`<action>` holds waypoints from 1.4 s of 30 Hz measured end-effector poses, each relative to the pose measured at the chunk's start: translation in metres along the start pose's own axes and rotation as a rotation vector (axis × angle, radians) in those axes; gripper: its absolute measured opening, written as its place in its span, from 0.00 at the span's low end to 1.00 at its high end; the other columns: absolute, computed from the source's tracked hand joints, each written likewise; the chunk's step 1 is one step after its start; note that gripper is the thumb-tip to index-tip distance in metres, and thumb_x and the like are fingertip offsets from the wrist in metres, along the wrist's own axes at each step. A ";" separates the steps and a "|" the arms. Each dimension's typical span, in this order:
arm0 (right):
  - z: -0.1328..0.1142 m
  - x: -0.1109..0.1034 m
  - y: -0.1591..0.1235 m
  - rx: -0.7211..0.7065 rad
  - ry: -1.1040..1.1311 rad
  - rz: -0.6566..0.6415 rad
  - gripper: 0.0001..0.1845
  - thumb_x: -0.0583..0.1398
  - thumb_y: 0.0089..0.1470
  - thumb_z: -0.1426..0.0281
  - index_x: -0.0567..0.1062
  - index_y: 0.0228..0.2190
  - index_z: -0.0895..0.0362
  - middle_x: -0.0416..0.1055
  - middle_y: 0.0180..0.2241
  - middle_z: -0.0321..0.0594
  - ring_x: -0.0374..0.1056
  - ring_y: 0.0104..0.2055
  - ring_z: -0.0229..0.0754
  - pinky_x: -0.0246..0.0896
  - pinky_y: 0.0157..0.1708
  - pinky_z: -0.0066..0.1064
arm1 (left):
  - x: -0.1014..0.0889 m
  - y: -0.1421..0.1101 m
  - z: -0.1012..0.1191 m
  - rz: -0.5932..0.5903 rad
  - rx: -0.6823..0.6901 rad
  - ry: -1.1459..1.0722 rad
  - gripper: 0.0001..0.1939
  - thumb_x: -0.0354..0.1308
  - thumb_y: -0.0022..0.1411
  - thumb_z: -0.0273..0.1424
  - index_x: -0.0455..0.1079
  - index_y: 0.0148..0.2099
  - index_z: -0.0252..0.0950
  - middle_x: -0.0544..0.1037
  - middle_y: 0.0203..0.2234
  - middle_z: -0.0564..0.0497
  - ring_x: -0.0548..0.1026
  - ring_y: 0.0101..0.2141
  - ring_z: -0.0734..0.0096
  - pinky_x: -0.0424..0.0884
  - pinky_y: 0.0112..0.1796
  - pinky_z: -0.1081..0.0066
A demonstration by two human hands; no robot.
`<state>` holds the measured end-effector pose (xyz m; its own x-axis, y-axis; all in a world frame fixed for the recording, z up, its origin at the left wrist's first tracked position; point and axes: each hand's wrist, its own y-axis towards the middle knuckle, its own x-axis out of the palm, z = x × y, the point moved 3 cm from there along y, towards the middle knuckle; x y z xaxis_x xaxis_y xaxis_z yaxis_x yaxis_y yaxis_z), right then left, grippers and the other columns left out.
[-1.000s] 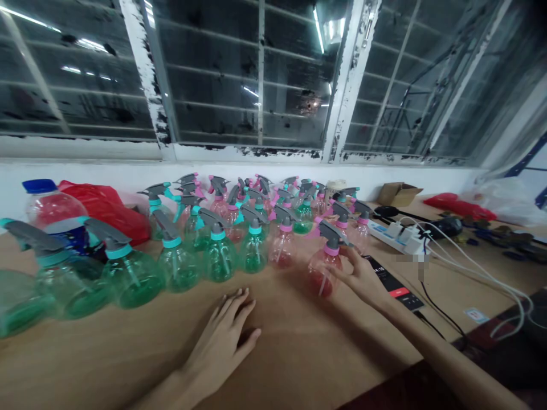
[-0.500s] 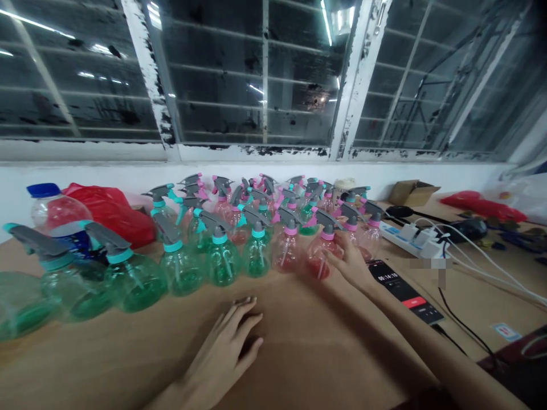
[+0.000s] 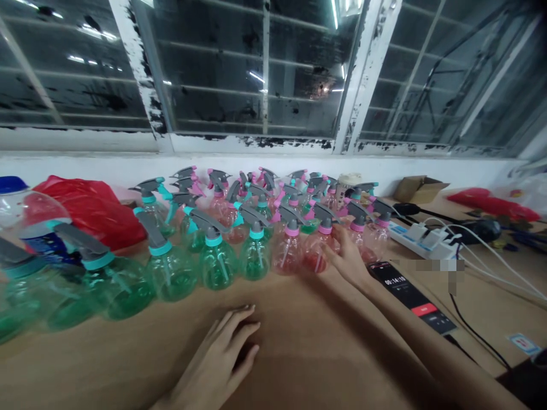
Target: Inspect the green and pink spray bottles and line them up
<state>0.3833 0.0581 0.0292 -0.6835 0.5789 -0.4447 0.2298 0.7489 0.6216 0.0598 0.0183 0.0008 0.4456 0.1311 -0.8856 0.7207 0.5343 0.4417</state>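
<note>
Several small spray bottles stand in rows on a wooden table [image 3: 342,341] below a window: green ones with teal collars on the left, pink ones on the right. My right hand [image 3: 348,259] reaches forward and its fingers curl round a pink spray bottle [image 3: 317,250] at the right end of the front row. My left hand [image 3: 217,361] lies flat on the table near the front, fingers spread, holding nothing. The nearest green spray bottle [image 3: 213,256] stands well beyond it.
A phone [image 3: 412,296] with a timer lies right of my right hand. Behind it a white power strip [image 3: 421,236] trails cables. A red plastic bag [image 3: 89,208] and a large blue-capped bottle [image 3: 29,219] sit at left. A cardboard box [image 3: 419,188] stands by the wall.
My right hand has pushed the pink bottle forward from in front of the rows into line with the front row. My left hand has stayed flat on the table.
</note>
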 end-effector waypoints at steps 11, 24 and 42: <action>-0.008 -0.005 -0.010 0.065 0.040 0.113 0.32 0.61 0.51 0.58 0.60 0.54 0.56 0.63 0.56 0.54 0.60 0.59 0.55 0.55 0.55 0.53 | 0.000 0.004 -0.001 -0.018 -0.018 -0.002 0.12 0.49 0.67 0.31 0.66 0.51 0.42 0.72 0.49 0.50 0.73 0.48 0.59 0.71 0.47 0.57; 0.002 -0.080 -0.019 0.217 -0.127 0.313 0.18 0.58 0.52 0.54 0.73 0.33 0.57 0.74 0.34 0.46 0.70 0.38 0.52 0.63 0.40 0.44 | 0.007 0.024 0.024 0.018 0.073 -0.042 0.11 0.47 0.66 0.27 0.67 0.48 0.41 0.73 0.46 0.50 0.74 0.45 0.61 0.71 0.45 0.59; 0.023 -0.068 0.019 0.259 -0.444 0.217 0.21 0.54 0.52 0.52 0.74 0.36 0.56 0.78 0.35 0.46 0.72 0.42 0.54 0.50 0.50 0.48 | 0.027 0.055 0.050 0.008 0.131 -0.143 0.14 0.48 0.62 0.21 0.68 0.47 0.39 0.73 0.45 0.50 0.73 0.45 0.60 0.71 0.45 0.57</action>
<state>0.4501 0.0407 0.0557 -0.2564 0.7671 -0.5881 0.5342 0.6195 0.5752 0.1380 0.0096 0.0084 0.5156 0.0097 -0.8568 0.7758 0.4193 0.4716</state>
